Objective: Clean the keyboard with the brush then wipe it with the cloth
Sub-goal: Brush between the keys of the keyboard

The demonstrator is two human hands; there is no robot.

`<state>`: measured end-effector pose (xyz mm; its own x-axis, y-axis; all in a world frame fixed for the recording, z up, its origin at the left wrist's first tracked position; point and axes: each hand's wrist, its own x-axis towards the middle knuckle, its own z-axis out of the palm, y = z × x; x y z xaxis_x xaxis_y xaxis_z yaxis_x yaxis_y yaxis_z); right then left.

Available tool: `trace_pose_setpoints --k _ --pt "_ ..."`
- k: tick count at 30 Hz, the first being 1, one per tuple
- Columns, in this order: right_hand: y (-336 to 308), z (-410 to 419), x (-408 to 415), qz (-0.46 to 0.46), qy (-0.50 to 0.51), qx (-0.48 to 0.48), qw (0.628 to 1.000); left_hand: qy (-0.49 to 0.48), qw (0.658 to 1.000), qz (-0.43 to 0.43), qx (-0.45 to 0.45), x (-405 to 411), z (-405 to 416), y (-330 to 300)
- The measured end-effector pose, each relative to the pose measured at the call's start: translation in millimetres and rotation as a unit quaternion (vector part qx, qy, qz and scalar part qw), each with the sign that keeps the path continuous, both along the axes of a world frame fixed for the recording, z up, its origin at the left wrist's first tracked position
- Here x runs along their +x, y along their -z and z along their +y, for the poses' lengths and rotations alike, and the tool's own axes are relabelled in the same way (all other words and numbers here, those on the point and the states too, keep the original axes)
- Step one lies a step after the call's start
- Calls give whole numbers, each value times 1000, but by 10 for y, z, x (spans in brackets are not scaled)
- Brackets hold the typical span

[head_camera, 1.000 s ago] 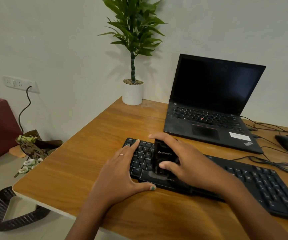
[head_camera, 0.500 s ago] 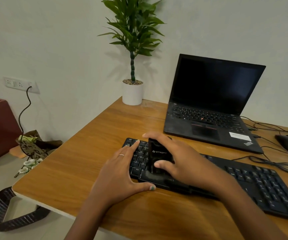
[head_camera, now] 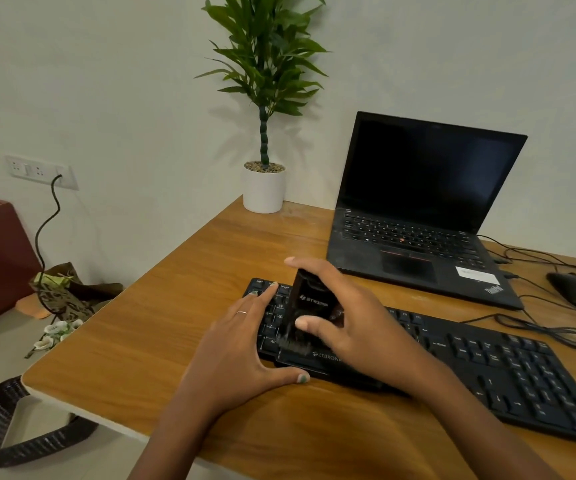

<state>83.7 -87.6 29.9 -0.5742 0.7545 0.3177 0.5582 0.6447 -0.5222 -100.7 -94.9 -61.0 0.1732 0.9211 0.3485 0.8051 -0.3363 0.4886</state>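
Two hands share the work at the left end of the black keyboard (head_camera: 470, 362), which lies along the near edge of the wooden desk (head_camera: 148, 344), at about five o'clock from the potted plant (head_camera: 264, 188). The right hand (head_camera: 352, 320) grips the black brush (head_camera: 309, 310) upright, thumb across its face, bristles down on the lowest key rows, probably so the tips reach between keys. At nine o'clock from the brush the left hand (head_camera: 241, 344) lies flat with straight fingers on the corner keys and thumb against the front edge, seemingly to stop the board sliding; no cloth is visible.

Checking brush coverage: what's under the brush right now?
The brush bristles meet the keyboard bottom-left keys. The keys beneath the brush and right hand are hidden.
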Motion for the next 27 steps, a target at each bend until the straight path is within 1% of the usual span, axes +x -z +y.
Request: trace_pose_setpoints --k 2,4,5,6,7,8,9,11,13,14,15,16,17,20,22,23,24,25,27 --pt "12 -15 9 -47 5 14 999 -1 1000 0 -1 3 3 3" --pt "-8 -14 -18 -91 32 79 992 -4 1000 1 -3 2 1 0" --pt "-20 -18 -43 -95 39 101 990 -5 1000 2 -3 1 1 -1" --pt "-19 -21 -57 -71 36 109 991 -5 1000 1 -3 3 0 -1" --pt "-17 -25 -66 -35 32 89 995 -4 1000 2 -4 6 2 0" --pt "-3 -19 -61 -24 26 69 997 -3 1000 4 -3 8 5 3" --pt "2 -20 -60 -38 23 59 997 -3 1000 6 -2 8 6 3" --pt "39 -6 -47 -84 43 84 992 -6 1000 6 -2 0 -2 -3" --pt "60 4 -44 -88 74 118 986 -6 1000 3 -3 4 -4 -12" --pt "79 -2 -36 -60 70 113 989 -4 1000 2 -5 8 -5 -14" --pt "88 -17 -36 -19 61 83 995 -2 1000 2 -6 10 -4 -16" --pt "104 -30 -35 3 50 54 997 -1 1000 1 -5 11 -4 -16" --pt "108 -50 -47 -1 42 44 998 -1 1000 0 -4 10 -3 -14" --pt "127 -61 -82 -43 56 89 994 -5 1000 -1 2 6 -3 -8" --pt "128 -58 -101 -10 57 94 994 -4 1000 -1 1 6 0 -3" --pt "132 -54 -102 16 51 72 996 -3 1000 -2 -1 4 1 0" --pt "136 -53 -105 22 45 51 997 -1 1000 -2 -2 4 2 2" --pt "137 -55 -110 6 45 45 998 -1 1000 -3 -2 0 0 4" --pt "140 -26 -94 -29 73 85 993 -4 1000 1 -5 0 -3 -2"
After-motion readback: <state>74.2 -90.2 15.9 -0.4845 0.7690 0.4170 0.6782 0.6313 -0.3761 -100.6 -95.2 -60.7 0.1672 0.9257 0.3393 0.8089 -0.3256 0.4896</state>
